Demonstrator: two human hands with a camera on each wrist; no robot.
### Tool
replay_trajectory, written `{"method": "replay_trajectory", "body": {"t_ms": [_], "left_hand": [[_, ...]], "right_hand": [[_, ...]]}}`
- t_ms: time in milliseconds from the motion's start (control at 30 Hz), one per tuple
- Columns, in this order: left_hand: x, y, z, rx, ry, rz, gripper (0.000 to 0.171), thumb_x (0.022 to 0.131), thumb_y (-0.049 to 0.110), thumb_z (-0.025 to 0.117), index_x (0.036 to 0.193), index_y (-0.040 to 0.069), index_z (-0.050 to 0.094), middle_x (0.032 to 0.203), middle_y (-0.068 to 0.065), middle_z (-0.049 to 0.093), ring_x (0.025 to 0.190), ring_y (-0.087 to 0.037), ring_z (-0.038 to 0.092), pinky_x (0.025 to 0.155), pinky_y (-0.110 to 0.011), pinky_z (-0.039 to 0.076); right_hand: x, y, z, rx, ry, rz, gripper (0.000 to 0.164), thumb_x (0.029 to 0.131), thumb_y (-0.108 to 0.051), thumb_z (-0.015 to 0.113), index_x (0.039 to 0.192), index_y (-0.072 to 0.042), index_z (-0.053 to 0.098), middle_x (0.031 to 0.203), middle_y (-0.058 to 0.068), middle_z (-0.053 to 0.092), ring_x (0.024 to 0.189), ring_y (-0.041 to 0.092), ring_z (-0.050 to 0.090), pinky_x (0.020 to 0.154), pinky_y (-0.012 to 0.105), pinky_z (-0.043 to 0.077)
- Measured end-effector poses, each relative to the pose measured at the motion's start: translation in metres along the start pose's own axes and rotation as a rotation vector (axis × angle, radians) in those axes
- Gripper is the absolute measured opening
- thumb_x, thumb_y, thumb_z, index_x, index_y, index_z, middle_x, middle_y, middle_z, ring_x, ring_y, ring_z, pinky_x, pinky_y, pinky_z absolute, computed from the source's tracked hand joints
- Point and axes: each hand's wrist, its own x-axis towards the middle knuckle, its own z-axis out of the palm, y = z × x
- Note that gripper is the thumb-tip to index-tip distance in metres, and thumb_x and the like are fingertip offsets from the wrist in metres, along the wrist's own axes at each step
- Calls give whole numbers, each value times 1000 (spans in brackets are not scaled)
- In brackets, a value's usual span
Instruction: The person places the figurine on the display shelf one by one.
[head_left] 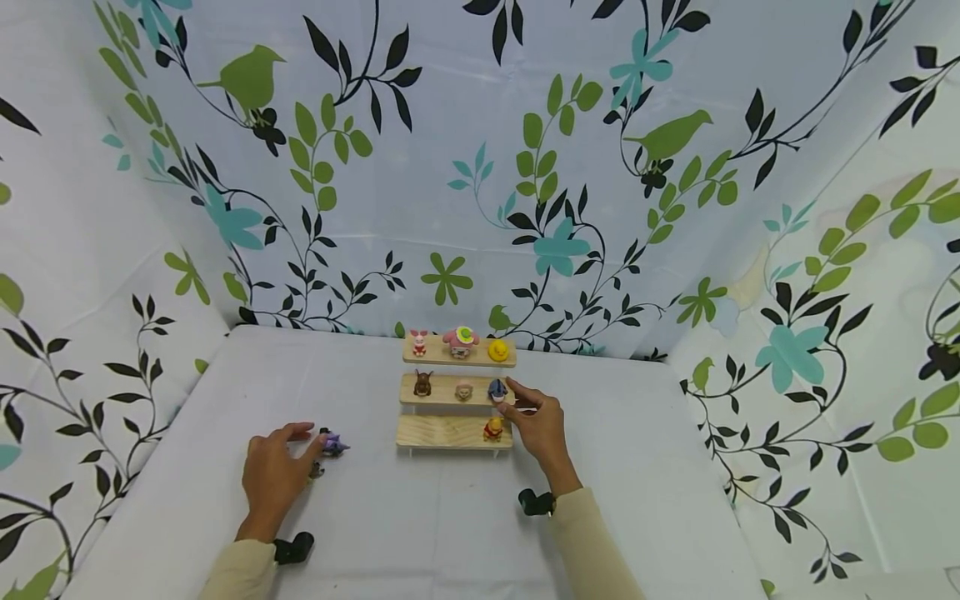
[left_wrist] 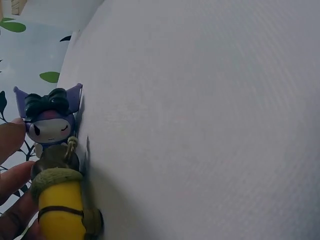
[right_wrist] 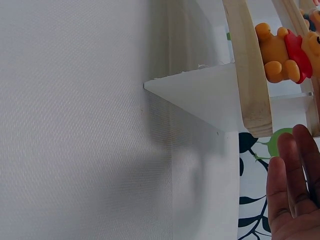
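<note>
At the right end of the middle shelf [head_left: 442, 400], my right hand [head_left: 536, 421] pinches a small blue-and-white figurine [head_left: 497, 390] between thumb and index finger. Its other fingers [right_wrist: 295, 185] extend beside the shelf edge in the right wrist view. Over the tabletop to the left, my left hand [head_left: 272, 471] reaches with fingers spread around a purple figurine [head_left: 334, 445] with a dark bow. One fingertip meets that figurine's side in the left wrist view. A yellow figurine [left_wrist: 62, 210] with an olive collar and dark cap lies next to it, close under the fingers.
The three-tier wooden stand has a top shelf [head_left: 438, 358] with a pink-and-white figurine [head_left: 418, 342], a pink one [head_left: 459, 340] and a yellow one [head_left: 498, 350]. Brown [head_left: 423, 383] and beige [head_left: 464, 391] figurines share the middle shelf. A red-shirted bear [head_left: 492, 429] sits on the lowest.
</note>
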Motion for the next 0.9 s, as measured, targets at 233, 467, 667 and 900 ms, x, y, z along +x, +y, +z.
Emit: {"method": "replay_trajectory", "body": {"t_ms": [233,467,667,900], "left_hand": [[1,6,5,-31,-51,4,32,95,30,81,119,9,79,100,-12,81,87,-30,56,60,-32,35],[4,9,9,-27,-64,22,23,99,31,75,116,16,80,90,-8,78,81,-24,56,61,-32,36],[2,13,0,-1,-10,131,17,95,20,78,111,14,82,93,-9,78,88,-29,57,62,-36,40],[6,14,-2,49,-126,313,40,82,20,92,119,12,81,120,-16,78,106,-34,59,82,-53,50]], "right_hand": [[0,-1,0,-6,0,15,49,90,-24,85,137,-32,73,133,0,75,110,22,69,88,20,55],[0,0,0,-13,2,3,49,90,-24,85,136,-32,73,135,0,75,111,21,69,89,22,56],[1,2,0,-13,2,-8,49,89,-25,86,136,-34,73,136,-2,75,109,19,69,90,23,56],[0,2,0,4,2,-15,49,89,-23,86,136,-33,74,136,-1,75,109,19,69,88,20,55]]}}
